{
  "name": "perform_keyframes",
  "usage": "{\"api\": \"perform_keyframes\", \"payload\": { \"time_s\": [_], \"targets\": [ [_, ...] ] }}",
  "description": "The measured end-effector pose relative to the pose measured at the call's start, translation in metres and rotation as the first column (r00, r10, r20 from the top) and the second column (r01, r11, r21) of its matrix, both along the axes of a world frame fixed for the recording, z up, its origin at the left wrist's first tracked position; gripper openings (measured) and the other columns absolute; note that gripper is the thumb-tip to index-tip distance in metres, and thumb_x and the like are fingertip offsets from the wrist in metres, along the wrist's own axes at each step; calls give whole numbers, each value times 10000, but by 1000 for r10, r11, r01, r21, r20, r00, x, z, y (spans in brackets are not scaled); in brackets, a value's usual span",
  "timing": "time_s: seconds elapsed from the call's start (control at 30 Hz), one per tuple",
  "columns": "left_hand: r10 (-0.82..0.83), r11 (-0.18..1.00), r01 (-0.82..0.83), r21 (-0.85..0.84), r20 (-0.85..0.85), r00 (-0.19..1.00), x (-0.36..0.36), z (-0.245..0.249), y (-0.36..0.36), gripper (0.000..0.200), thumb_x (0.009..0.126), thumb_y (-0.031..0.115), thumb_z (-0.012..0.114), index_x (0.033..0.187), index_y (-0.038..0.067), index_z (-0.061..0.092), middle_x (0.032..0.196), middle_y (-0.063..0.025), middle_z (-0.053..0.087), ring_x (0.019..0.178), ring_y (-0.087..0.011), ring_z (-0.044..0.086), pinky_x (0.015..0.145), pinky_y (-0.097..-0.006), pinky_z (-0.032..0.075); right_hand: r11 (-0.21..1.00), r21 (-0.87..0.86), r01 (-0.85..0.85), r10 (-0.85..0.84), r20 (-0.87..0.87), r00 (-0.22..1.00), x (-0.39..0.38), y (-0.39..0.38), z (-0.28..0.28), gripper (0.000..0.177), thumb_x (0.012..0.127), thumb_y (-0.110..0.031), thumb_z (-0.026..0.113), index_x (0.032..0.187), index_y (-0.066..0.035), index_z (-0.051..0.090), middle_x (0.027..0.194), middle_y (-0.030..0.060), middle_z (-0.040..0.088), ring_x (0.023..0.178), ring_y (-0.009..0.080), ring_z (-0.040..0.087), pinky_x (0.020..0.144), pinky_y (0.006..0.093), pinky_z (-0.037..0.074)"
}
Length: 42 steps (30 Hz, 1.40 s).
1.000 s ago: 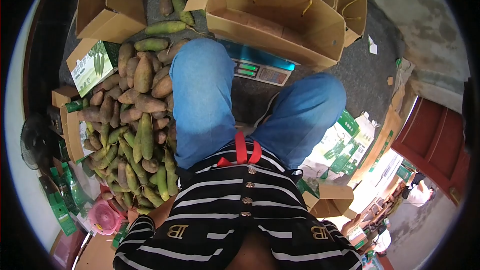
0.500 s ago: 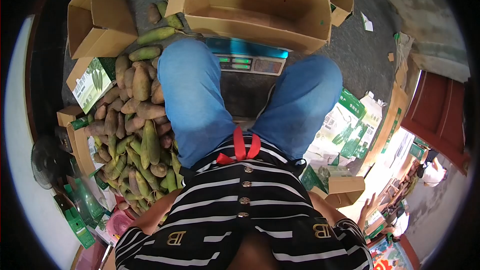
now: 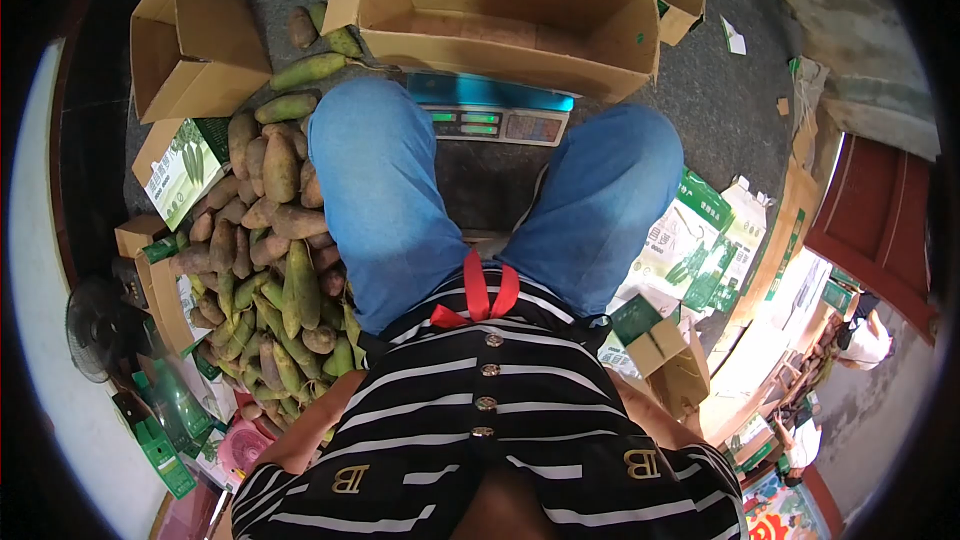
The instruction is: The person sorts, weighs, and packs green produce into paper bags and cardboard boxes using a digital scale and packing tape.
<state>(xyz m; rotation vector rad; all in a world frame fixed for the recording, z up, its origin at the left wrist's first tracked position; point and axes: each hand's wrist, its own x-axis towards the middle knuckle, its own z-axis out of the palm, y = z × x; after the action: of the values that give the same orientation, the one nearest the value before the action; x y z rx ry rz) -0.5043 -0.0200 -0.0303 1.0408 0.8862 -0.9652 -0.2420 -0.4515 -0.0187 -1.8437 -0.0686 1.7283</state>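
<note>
Left hand: hidden past the striped shirt (image 3: 475, 360), so there's no telling whether it is clenched, released or gripping; the bare left forearm (image 3: 322, 422) runs down beside the vegetables (image 3: 285, 315).
Right hand: also out of sight, fingers and grasp impossible to judge; the right forearm (image 3: 655, 418) angles in near a small carton (image 3: 680, 370).
Vegetables: heaped at the left leg, long and tapering, some smooth green, others rough brown, with a few loose ones beyond the knee.
Small carton: open and tilted, plain brown card with a green part, lying off to the right of the shirt.
Lap: blue jeans (image 3: 385, 190), knees apart, and a bright red ribbon (image 3: 478, 290) at the shirt's hem.
Scale: between the knees and just beyond them, a flat blue-topped scale (image 3: 490, 110) with green lit digits, too small to read.
Big box: long, open, brown cardboard (image 3: 510, 45) with yellow cord handles, overlapping the scale's far side; whether it rests there, can't tell.
Floor: dark and grey (image 3: 720, 130), printed green-and-white cartons (image 3: 690, 245) flattened on the right.
Room: black fan (image 3: 92, 330) far left, red door (image 3: 875, 225) right, two people in white tops beyond.
</note>
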Motion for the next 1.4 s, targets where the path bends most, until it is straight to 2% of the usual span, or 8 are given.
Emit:
{"api": "perform_keyframes", "payload": {
  "time_s": [0.1, 0.4, 0.5, 0.7, 0.83, 1.13, 1.27, 1.4],
  "targets": [
    [355, 905, -410, -115, -328, 875, -14, -14, -4, 228, 887, 125, 521, 1051, 13, 632, 930, -44, 650, 800, -126, 595, 707, -284, 494, 998, 48, 37, -38, 19, 999, -4, 5, -6, 347, 803, -298, 554, 1001, -15, 594, 987, 242, 614, 920, 385, 598, 800, 404, 481],
    [391, 868, -401, -294, -95, 915, -42, -43, -8, 244, 895, 142, 545, 1085, 3, 610, 1003, -56, 646, 823, -113, 615, 721, -283, 518, 892, 33, -452, 449, 65, 891, 6, -14, -42, 281, 814, -306, 535, 915, -63, 633, 853, 195, 641, 820, 338, 626, 725, 382, 501],
    [501, 700, -657, -281, -462, 731, -41, -43, -6, 278, 897, 211, 541, 1072, 8, 614, 966, -62, 655, 807, -139, 628, 723, -286, 523, 906, 35, -422, 421, 46, 906, 15, 3, -28, 273, 810, -324, 543, 888, -85, 648, 831, 168, 649, 801, 322, 628, 708, 362, 495],
    [463, 784, -579, -224, -411, 785, -24, -26, -5, 273, 892, 207, 537, 1054, 3, 621, 970, -72, 652, 812, -152, 630, 725, -292, 526, 994, -18, -112, 109, -127, 986, 12, 3, -19, 312, 795, -341, 563, 889, -59, 657, 850, 168, 655, 801, 313, 625, 729, 362, 480],
    [419, 802, -493, -339, -269, 867, -50, -41, -1, 232, 861, 65, 569, 1081, 12, 621, 1023, -33, 631, 863, -118, 603, 762, -279, 505, 901, 14, -434, 434, -26, 900, -20, -18, -55, 352, 782, -346, 579, 903, -23, 655, 891, 183, 654, 831, 303, 622, 751, 356, 470],
    [158, 930, -143, -339, 16, 987, -46, -33, 9, 364, 798, -58, 617, 1149, 35, 596, 1080, 21, 604, 952, -87, 537, 847, -249, 436, 871, 7, -492, 490, -105, 866, -10, -11, -44, 376, 771, -349, 589, 952, -24, 640, 944, 221, 638, 872, 316, 613, 773, 366, 464],
    [113, 957, -66, -281, 152, 982, -34, -24, 11, 377, 793, -79, 605, 1153, 30, 592, 1096, 17, 603, 961, -91, 534, 861, -246, 428, 998, 42, -44, 49, -138, 989, 2, -13, -18, 325, 765, -346, 597, 897, -55, 659, 894, 186, 653, 845, 304, 623, 749, 342, 469],
    [60, 964, -2, -265, 209, 976, -16, -24, 11, 380, 792, -86, 600, 1155, 26, 588, 1091, 10, 612, 960, -83, 532, 860, -247, 430, 998, 56, 3, 5, -139, 990, -11, -30, -44, 289, 762, -347, 600, 857, -84, 673, 844, 155, 661, 814, 305, 633, 728, 335, 477]
  ]
}}
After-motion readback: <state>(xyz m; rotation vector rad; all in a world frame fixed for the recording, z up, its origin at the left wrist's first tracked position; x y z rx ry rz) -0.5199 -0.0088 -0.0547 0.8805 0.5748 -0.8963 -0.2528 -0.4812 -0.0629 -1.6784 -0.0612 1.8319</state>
